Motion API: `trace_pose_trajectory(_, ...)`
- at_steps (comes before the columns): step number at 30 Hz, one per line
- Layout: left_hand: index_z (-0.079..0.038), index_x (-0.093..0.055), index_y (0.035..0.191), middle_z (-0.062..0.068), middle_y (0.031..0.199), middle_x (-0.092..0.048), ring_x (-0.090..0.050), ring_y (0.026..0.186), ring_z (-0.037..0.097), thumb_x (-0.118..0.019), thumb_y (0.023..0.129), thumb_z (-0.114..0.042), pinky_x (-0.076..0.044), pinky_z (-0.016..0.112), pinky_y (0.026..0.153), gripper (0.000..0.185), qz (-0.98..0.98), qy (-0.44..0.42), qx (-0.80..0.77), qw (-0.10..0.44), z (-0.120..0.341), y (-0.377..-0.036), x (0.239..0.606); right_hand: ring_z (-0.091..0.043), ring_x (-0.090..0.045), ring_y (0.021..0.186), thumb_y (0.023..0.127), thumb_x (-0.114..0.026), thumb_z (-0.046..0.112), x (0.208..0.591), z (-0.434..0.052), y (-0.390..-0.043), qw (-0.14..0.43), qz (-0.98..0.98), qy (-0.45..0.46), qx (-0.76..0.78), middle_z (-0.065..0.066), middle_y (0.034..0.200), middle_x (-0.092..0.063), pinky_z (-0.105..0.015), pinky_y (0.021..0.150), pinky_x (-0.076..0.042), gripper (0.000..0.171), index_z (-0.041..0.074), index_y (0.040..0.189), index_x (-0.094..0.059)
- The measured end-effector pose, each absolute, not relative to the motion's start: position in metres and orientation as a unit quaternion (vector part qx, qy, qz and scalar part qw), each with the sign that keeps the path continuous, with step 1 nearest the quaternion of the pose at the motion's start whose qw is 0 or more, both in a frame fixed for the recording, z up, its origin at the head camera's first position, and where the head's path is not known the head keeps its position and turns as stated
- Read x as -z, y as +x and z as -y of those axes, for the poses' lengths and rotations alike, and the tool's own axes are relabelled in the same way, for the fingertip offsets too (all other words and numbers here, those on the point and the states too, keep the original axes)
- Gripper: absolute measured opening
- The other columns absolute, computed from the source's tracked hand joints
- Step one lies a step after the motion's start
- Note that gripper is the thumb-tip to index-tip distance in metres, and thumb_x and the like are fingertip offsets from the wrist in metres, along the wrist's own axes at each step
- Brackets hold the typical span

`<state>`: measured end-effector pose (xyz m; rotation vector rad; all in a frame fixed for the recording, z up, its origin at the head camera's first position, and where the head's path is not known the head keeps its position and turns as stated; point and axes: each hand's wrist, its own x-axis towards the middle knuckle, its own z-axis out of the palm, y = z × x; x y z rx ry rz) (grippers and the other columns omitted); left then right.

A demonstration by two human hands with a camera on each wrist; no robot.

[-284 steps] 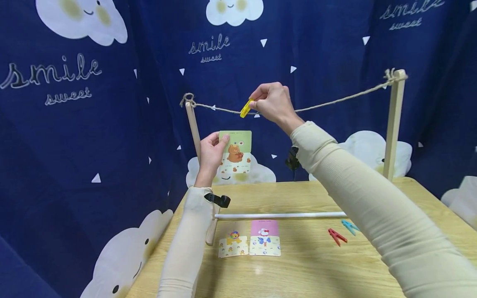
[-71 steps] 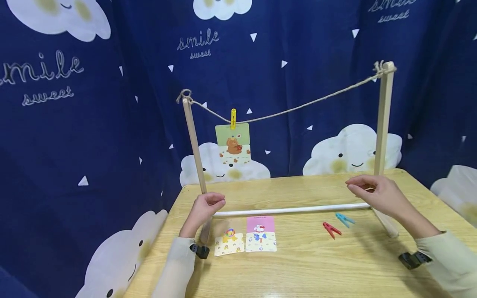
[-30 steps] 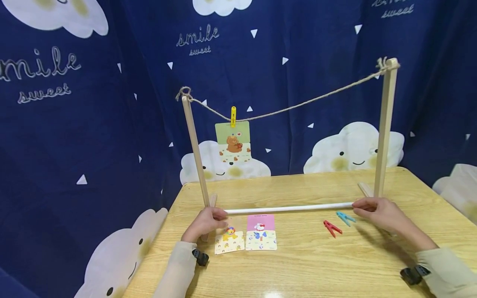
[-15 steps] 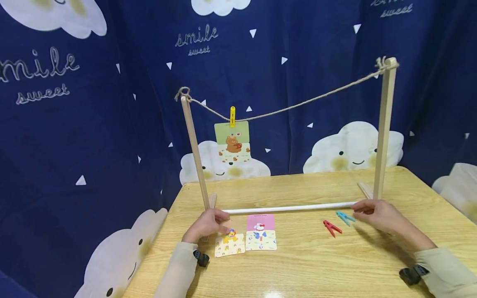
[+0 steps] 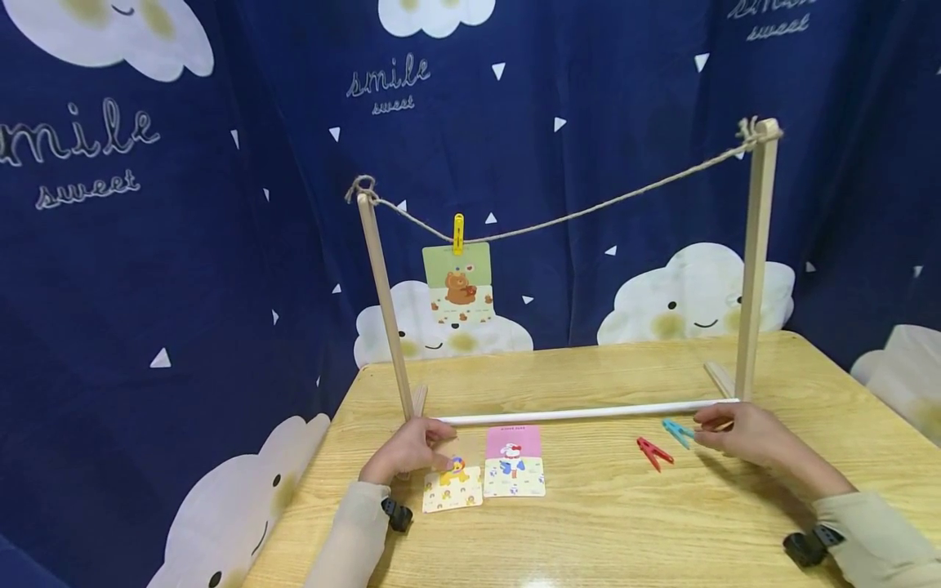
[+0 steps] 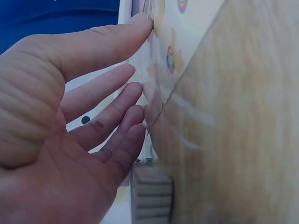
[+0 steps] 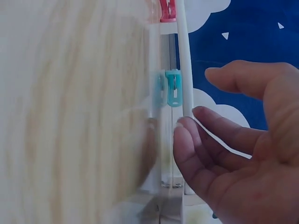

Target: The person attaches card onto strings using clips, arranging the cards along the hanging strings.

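Note:
My left hand lies at the left of the tabletop, thumb over the upper part of the lion card. In the left wrist view the thumb tip touches the card and the other fingers reach down beside it, not gripping. My right hand is beside a blue clothespin; the right wrist view has thumb and fingers apart, with the blue clothespin beyond them. A red clothespin lies left of the blue one. The pink rabbit card lies beside the lion card.
A rope hangs between two wooden posts. A yellow clothespin holds the green bear card on it. A white rod runs low between the posts, above the wooden table.
The bear card left my left hand and now hangs from the rope by the yellow clothespin. Both hands came down to the table. Lately the lion card slid slightly toward me under my left hand.

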<state>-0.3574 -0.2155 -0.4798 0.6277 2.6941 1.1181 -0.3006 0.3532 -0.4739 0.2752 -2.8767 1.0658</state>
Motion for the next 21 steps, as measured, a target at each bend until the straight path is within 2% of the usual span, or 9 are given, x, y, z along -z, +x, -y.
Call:
trace_pose_trajectory(7,-0.005,-0.074,0.123,0.006,0.116,-0.073,-0.063,0.105,0.025,-0.092,0.077,-0.012,-0.050,0.047,0.096,0.050,-0.902,0.213,-0.368,0.077,0.215,-0.359,0.483,-0.010,-0.064,0.080,0.091,-0.080,0.024,0.482,-0.352,-0.303,0.010,0.921,0.088,-0.380,-0.008,0.100,-0.072,-0.028,0.061,-0.055,0.044,-0.007,0.120,-0.069)
trace_pose_trajectory(15,-0.005,-0.074,0.124,0.005,0.115,-0.073,-0.062,0.101,0.020,-0.091,0.078,-0.010,-0.051,0.039,0.092,0.049,-0.900,0.222,-0.366,0.081,0.213,-0.361,0.483,-0.016,-0.063,0.085,0.087,-0.085,0.029,0.487,-0.353,-0.310,0.020,0.928,0.077,-0.363,-0.007,0.098,-0.073,-0.027,0.064,-0.052,0.042,-0.003,0.111,-0.073)
trace_pose_trajectory(21,-0.004,-0.073,0.124,0.008,0.119,-0.073,-0.064,0.107,0.025,-0.092,0.077,-0.009,-0.052,0.044,0.096,0.051,-0.899,0.225,-0.366,0.086,0.213,-0.360,0.483,-0.016,-0.062,0.084,0.083,-0.088,0.034,0.489,-0.351,-0.315,0.025,0.939,0.072,-0.336,-0.003,0.094,-0.073,-0.026,0.065,-0.049,0.044,0.000,0.107,-0.075)
